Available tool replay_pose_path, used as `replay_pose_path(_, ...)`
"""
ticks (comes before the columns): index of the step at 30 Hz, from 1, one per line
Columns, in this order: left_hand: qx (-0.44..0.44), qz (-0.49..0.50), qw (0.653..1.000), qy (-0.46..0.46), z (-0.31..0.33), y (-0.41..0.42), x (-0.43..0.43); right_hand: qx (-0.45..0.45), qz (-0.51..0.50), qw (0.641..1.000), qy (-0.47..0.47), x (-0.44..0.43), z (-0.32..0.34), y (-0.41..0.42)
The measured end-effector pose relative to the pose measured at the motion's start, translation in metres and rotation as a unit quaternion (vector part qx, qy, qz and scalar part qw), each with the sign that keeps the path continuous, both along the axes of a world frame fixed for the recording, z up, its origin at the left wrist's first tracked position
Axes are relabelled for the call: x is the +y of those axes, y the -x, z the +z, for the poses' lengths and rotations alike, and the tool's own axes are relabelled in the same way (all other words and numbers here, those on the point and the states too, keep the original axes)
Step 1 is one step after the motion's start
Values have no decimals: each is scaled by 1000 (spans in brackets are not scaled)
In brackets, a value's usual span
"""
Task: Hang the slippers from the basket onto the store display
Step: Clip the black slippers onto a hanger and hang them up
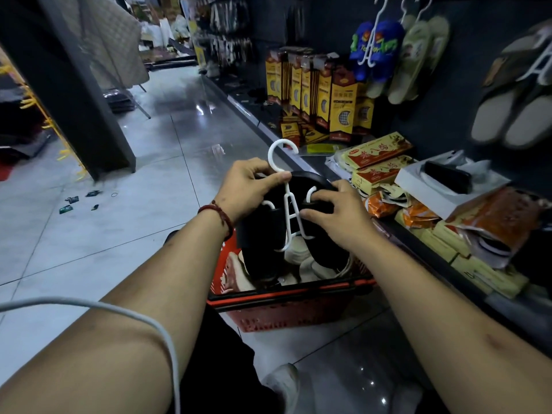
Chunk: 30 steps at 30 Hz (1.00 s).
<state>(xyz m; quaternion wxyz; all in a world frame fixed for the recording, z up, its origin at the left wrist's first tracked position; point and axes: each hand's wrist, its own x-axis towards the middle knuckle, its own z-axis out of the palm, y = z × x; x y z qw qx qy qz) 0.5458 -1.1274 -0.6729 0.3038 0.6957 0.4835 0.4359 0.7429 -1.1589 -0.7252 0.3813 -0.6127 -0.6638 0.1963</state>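
Note:
A pair of black slippers (pixel 260 234) hangs on a white plastic hanger (pixel 291 210) that I hold above the red basket (pixel 286 312). My left hand (pixel 251 186) pinches the hanger's stem just below its hook. My right hand (pixel 337 210) grips the strap of the right black slipper where a hanger arm passes through it. More light-coloured slippers (pixel 301 261) lie in the basket underneath. On the dark display wall at the right hang a blue pair (pixel 376 46), a pale green pair (pixel 418 58) and a brown-and-beige pair (pixel 519 97).
A low shelf (pixel 328 158) along the right carries yellow insole boxes (pixel 328 94), flat packets (pixel 376 153) and a white box with a dark object (pixel 448 177). Shiny grey floor tiles stretch left, with small litter (pixel 77 201). A dark pillar (pixel 74 85) stands at the left. A white cable (pixel 143 324) crosses my left arm.

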Motion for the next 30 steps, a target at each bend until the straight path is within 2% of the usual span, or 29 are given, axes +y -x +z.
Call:
replay_pose_path(4, -41, 2, 999, 20, 0, -7, 1, 80, 16, 995, 52, -9, 4, -10)
replay_pose_path(8, -83, -8, 996, 27, 2, -18, -1, 122, 13, 992, 34, -15, 9, -13)
replay_pose_path(14, -140, -19, 989, 32, 8, -42, -8, 93, -84, 988, -94, -25, 24, -30)
replay_pose_path(17, -142, -37, 989, 32, 14, -56, -9, 46, -81, 989, -118, -32, 34, -47)
replay_pose_path(19, -133, -56, 989, 33, 23, -64, -9, 28, -71, 989, -127, -36, 45, -62)
replay_pose_path(21, -124, -78, 989, 25, 38, -76, -10, 49, -73, 988, -130, -38, 62, -79)
replay_pose_path(25, -102, -128, 986, 30, 73, -107, -16, 96, -50, 992, -67, -38, 105, -111)
replay_pose_path(30, -88, -182, 979, 14, 118, -146, -24, 42, -53, 995, -67, -53, 153, -144)
